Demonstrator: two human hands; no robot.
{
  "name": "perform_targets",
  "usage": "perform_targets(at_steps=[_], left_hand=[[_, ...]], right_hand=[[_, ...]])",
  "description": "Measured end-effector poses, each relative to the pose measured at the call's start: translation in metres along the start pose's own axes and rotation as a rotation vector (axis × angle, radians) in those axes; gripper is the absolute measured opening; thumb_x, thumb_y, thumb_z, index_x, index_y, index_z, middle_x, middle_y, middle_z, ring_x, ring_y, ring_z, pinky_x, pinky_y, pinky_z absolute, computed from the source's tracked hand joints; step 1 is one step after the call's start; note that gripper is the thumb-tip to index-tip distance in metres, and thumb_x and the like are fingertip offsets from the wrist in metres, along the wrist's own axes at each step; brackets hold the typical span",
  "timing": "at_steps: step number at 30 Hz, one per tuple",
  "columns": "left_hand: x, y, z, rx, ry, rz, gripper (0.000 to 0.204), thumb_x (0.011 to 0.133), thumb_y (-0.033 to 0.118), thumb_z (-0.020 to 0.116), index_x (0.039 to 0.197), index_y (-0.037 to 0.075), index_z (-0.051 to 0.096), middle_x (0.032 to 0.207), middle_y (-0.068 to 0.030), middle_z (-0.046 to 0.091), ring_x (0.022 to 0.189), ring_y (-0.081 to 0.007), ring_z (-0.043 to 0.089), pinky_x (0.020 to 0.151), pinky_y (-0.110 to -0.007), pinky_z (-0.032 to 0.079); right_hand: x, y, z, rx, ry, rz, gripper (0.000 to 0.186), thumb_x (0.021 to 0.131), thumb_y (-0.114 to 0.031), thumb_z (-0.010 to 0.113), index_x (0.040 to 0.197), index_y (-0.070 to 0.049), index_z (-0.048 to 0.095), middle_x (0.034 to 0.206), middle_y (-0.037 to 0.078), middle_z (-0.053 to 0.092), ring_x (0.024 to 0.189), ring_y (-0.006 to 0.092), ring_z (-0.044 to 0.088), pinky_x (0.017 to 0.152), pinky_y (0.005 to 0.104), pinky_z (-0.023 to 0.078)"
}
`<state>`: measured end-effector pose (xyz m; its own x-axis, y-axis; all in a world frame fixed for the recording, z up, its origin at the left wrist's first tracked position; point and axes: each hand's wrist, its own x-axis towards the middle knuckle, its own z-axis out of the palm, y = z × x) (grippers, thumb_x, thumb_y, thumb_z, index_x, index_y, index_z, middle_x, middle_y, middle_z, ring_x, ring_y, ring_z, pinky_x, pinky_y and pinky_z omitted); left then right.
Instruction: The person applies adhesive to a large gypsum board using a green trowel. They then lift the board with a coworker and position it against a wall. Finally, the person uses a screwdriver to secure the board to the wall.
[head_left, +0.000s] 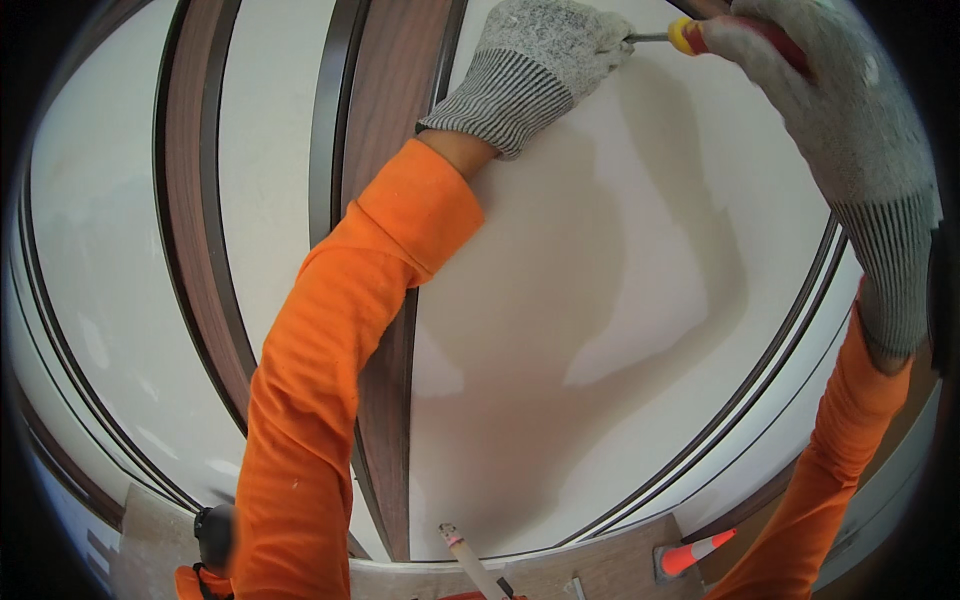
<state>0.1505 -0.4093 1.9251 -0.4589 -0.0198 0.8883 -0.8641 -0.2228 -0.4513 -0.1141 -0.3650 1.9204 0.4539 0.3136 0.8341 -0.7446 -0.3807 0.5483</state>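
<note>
My left hand [548,58], in a grey knit glove with a striped cuff, is raised against a white wall panel [590,300] at the top of the view. Its fingers are pinched together; what they hold at the tips is hidden. My right hand [850,110], gloved alike, is wrapped round the red and yellow handle of a screwdriver [688,37] at the upper right. The metal shaft points left, and its end meets the fingertips of my left hand. Both arms wear orange sleeves.
Dark wood-look strips [385,420] with black edging run up the wall left of my hands. Below on the floor stand an orange and white cone [698,552] and a pale rod-like thing [468,560]. A black rounded object [213,535] sits at the lower left.
</note>
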Motion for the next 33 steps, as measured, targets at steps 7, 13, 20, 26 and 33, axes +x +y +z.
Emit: perform_targets(at_steps=[7,13,20,26,33], left_hand=[[0.008,-0.001,-0.011,0.038,-0.097,-0.072,0.029,0.106,0.035,0.055,0.097,0.013,0.071,0.079,-0.0145,0.069,0.077,-0.0346,0.068,0.073,-0.05,0.052],[0.01,0.008,-0.011,0.068,-0.091,-0.04,0.028,0.106,0.034,0.053,0.099,0.013,0.07,0.079,-0.0152,0.07,0.078,-0.0338,0.069,0.074,-0.05,0.053],[0.015,0.01,-0.015,0.022,-0.059,-0.003,0.027,0.107,0.033,0.051,0.103,0.012,0.069,0.081,-0.0151,0.071,0.08,-0.0338,0.07,0.074,-0.05,0.053],[0.013,0.008,-0.024,0.074,-0.08,0.004,0.024,0.105,0.031,0.053,0.101,0.012,0.068,0.077,-0.013,0.069,0.076,-0.0343,0.068,0.071,-0.05,0.051],[0.011,0.024,0.008,-0.051,-0.067,-0.05,0.022,0.105,0.029,0.054,0.103,0.013,0.068,0.082,-0.0127,0.07,0.079,-0.0343,0.068,0.074,-0.05,0.051]], right_hand=[[0.007,0.012,0.015,-0.049,0.132,-0.01,0.02,0.099,-0.021,0.073,0.105,-0.002,0.071,0.098,0.013,0.074,0.078,0.0241,0.076,0.072,0.0391,0.059],[0.006,0.014,-0.016,-0.028,-0.163,-0.011,0.014,0.097,-0.015,0.073,0.1,-0.002,0.067,0.101,0.013,0.072,0.079,0.0269,0.074,0.073,0.0407,0.058],[-0.009,0.036,-0.003,0.007,-0.085,-0.027,0.019,0.092,-0.014,0.076,0.1,-0.001,0.065,0.107,0.015,0.072,0.088,0.0245,0.073,0.076,0.038,0.057],[-0.007,0.018,-0.015,0.142,-0.049,-0.004,0.019,0.093,-0.012,0.076,0.103,-0.001,0.065,0.107,0.014,0.071,0.087,0.0243,0.073,0.076,0.0383,0.058],[0.004,0.017,0.006,0.066,-0.123,0.05,0.018,0.096,-0.016,0.075,0.102,-0.002,0.067,0.1,0.013,0.072,0.073,0.0256,0.072,0.075,0.0414,0.059]])
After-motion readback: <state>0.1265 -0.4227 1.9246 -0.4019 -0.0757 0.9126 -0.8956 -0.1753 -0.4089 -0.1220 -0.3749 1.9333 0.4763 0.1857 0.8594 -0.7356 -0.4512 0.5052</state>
